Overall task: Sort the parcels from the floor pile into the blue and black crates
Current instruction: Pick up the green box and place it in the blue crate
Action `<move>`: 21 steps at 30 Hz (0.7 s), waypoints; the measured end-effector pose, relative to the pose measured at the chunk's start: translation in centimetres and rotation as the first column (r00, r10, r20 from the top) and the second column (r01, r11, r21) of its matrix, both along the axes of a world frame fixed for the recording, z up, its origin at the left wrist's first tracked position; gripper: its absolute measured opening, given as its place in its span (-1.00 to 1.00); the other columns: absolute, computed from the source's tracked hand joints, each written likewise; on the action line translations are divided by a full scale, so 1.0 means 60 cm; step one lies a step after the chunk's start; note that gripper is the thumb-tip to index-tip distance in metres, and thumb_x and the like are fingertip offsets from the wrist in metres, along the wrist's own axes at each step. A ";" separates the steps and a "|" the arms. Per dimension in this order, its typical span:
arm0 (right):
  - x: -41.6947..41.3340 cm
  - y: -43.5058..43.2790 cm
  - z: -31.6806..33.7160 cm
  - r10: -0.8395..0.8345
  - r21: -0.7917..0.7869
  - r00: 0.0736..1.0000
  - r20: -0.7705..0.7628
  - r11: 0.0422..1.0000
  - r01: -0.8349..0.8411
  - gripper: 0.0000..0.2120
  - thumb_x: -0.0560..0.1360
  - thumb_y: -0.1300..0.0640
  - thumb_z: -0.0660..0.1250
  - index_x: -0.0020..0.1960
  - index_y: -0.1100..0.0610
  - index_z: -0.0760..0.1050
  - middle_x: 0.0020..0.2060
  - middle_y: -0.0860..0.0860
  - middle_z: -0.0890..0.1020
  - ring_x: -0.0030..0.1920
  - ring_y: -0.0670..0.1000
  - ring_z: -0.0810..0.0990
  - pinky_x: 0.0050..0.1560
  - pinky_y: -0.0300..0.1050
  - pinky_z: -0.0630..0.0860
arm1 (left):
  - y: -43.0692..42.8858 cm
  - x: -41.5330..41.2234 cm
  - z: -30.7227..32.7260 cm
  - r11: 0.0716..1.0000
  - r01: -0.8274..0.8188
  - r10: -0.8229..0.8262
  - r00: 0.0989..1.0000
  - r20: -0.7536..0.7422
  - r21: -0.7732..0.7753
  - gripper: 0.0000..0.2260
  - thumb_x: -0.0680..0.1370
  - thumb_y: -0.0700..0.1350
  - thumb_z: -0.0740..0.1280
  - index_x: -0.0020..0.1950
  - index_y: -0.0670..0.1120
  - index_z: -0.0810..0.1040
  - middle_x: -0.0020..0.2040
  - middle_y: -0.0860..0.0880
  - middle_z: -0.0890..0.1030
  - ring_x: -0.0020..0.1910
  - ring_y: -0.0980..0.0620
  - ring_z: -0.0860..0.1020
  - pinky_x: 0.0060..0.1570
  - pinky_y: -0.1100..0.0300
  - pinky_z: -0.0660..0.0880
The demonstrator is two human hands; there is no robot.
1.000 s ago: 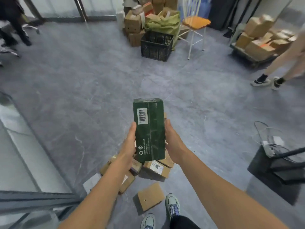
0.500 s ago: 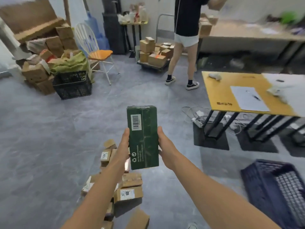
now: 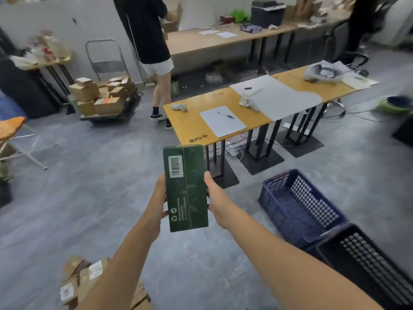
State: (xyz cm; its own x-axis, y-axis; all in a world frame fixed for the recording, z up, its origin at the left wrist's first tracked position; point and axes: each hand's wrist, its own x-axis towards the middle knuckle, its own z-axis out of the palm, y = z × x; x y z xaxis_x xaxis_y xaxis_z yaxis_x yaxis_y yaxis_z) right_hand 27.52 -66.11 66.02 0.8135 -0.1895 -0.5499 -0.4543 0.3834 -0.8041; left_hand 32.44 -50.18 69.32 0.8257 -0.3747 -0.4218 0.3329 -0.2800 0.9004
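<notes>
I hold a long dark green parcel [image 3: 186,189] upright in front of me, barcode label near its top. My left hand [image 3: 159,199] grips its left edge and my right hand [image 3: 215,198] grips its right edge. The blue crate [image 3: 299,208] stands on the floor to the right, open and with nothing visible inside. The black crate [image 3: 368,267] sits just behind it at the lower right, partly cut off by the frame. Part of the floor pile of brown cardboard parcels [image 3: 82,278] shows at the lower left, partly hidden by my left forearm.
A yellow table [image 3: 192,126] with papers and a pen stands ahead on black legs. A person [image 3: 152,52] stands beyond it beside a trolley of boxes [image 3: 102,97]. An orange-seated chair [image 3: 13,130] is at the left. Cables lie under the table.
My view has swung to the right, away from the pile. The blue and black crates have come into view on the right. Both hands still hold the green parcel the same way.
</notes>
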 end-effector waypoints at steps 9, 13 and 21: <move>-0.080 -0.222 -0.020 -0.230 0.061 0.973 -0.026 0.971 0.231 -0.49 0.65 -0.42 -0.04 0.20 -0.17 0.55 0.26 -0.05 0.64 0.10 -0.08 0.59 0.41 0.07 0.42 | -0.262 0.004 -0.004 0.959 0.270 -0.269 0.963 -0.029 0.090 -0.47 0.53 0.51 -0.09 0.35 0.36 0.40 0.37 0.13 0.49 0.37 0.05 0.44 0.39 -0.17 0.29; -0.116 -0.294 -0.038 -0.376 0.033 0.926 -0.038 0.925 0.378 -0.56 0.69 -0.35 -0.03 0.22 -0.18 0.53 0.17 -0.11 0.61 0.01 -0.19 0.57 0.26 -0.05 0.43 | -0.367 0.003 -0.019 0.919 0.375 -0.371 0.927 -0.053 0.123 -0.56 0.57 0.47 -0.10 0.13 0.36 0.48 0.11 0.21 0.60 0.17 0.07 0.56 0.26 -0.05 0.37; -0.109 -0.422 -0.088 -0.613 0.038 0.780 -0.125 0.783 0.621 -0.41 0.61 -0.44 0.12 0.38 -0.08 0.58 0.34 -0.04 0.63 0.36 0.05 0.56 0.51 0.15 0.39 | -0.539 0.051 -0.062 0.748 0.654 -0.643 0.756 -0.119 0.115 -0.53 0.51 0.54 -0.12 0.18 0.45 0.44 0.30 0.16 0.52 0.35 0.02 0.44 0.36 -0.14 0.30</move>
State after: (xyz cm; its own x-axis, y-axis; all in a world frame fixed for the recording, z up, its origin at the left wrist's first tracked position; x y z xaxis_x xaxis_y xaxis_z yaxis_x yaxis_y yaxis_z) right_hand 20.99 -91.44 60.76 0.4759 -0.5877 -0.6543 -0.1761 0.6653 -0.7256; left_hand 35.51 -82.52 65.58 0.3732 -0.7416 -0.5575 0.0824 -0.5720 0.8161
